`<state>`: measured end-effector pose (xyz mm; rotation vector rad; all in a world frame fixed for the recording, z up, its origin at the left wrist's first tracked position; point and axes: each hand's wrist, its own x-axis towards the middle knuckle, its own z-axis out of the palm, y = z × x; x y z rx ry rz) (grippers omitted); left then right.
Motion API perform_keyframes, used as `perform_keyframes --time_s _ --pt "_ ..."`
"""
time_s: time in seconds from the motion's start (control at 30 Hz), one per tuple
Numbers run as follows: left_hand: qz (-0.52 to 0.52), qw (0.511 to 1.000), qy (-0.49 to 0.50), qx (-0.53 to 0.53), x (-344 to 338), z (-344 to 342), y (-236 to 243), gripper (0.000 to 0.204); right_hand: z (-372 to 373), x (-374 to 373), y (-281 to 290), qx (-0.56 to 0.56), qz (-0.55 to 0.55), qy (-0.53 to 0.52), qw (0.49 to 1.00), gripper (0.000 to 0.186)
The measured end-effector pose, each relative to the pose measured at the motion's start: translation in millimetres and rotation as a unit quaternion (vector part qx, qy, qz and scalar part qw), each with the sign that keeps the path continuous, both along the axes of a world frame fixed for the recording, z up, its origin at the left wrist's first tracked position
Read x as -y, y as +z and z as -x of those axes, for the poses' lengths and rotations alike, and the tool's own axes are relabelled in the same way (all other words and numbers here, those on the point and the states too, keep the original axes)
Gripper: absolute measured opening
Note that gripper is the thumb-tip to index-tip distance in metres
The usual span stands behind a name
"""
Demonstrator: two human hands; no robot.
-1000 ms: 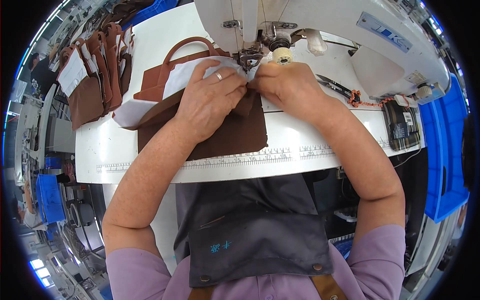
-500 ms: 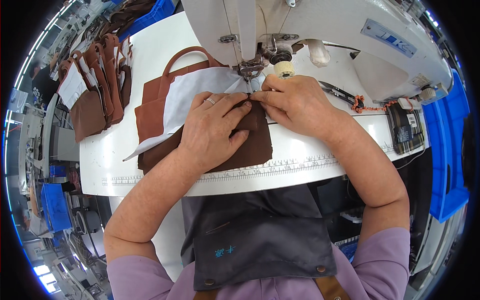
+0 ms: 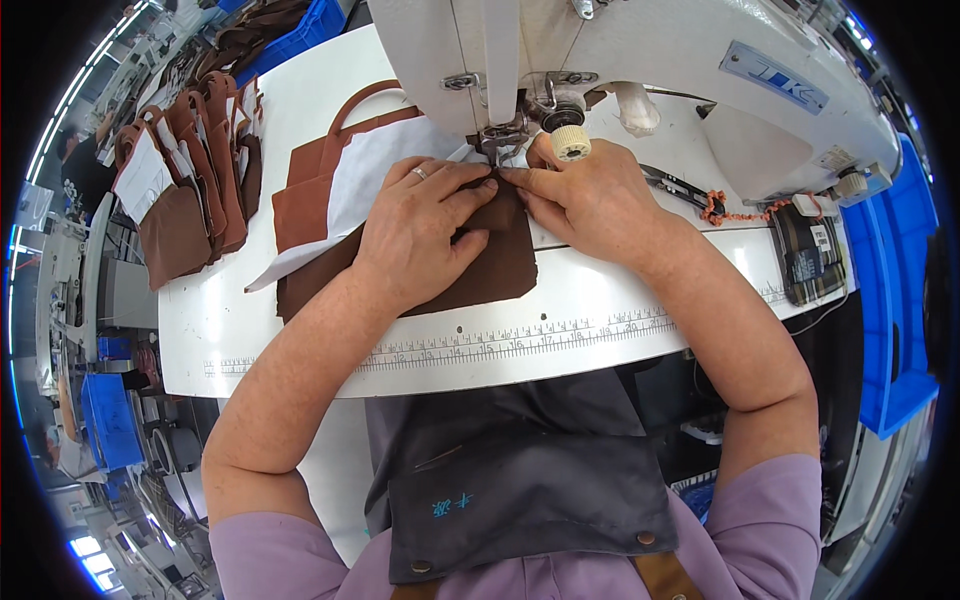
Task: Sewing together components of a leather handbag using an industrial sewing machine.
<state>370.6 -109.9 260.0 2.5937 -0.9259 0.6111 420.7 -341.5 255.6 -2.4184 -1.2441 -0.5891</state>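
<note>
A brown bag piece with a curved handle lies under the sewing machine, with white lining and darker brown fabric layered on it. My left hand presses on the dark fabric, its fingers stretched toward the needle and its thumb apart. Close to the presser foot, my right hand pinches the fabric edge between thumb and fingers. The fingertips of both hands nearly meet in front of the needle. The fabric under my left palm is hidden.
Several similar brown bag pieces stand in a row at the left of the table. Right of the machine foot lie black-handled snips with an orange cord, and a dark striped pouch. A ruler strip runs along the front edge; blue bins stand at right.
The fabric has slid a little away from me toward the needle, and both hands have moved with it. More of the ruler strip shows in front of the dark fabric.
</note>
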Motion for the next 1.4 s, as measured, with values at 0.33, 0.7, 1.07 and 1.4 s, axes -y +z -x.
perform_keyframes --time_s 0.33,0.7,1.07,1.4 --pt "-0.005 1.000 -0.004 0.001 -4.1 -11.8 -0.7 0.038 -2.8 2.2 1.8 -0.010 0.007 -0.025 1.000 0.022" --pt "-0.020 1.000 -0.023 -0.005 -6.9 -13.7 0.6 0.041 -9.1 9.2 2.5 -0.102 -0.049 -0.035 0.993 0.022" --pt "-0.029 0.999 -0.042 -0.020 -13.6 -21.9 -0.8 0.050 -10.4 9.8 2.0 -0.100 -0.056 -0.028 0.993 0.021" --pt "-0.061 0.993 -0.096 -0.019 -30.3 -38.7 3.3 0.051 -12.2 9.2 0.4 -0.097 -0.051 -0.024 0.994 0.020"
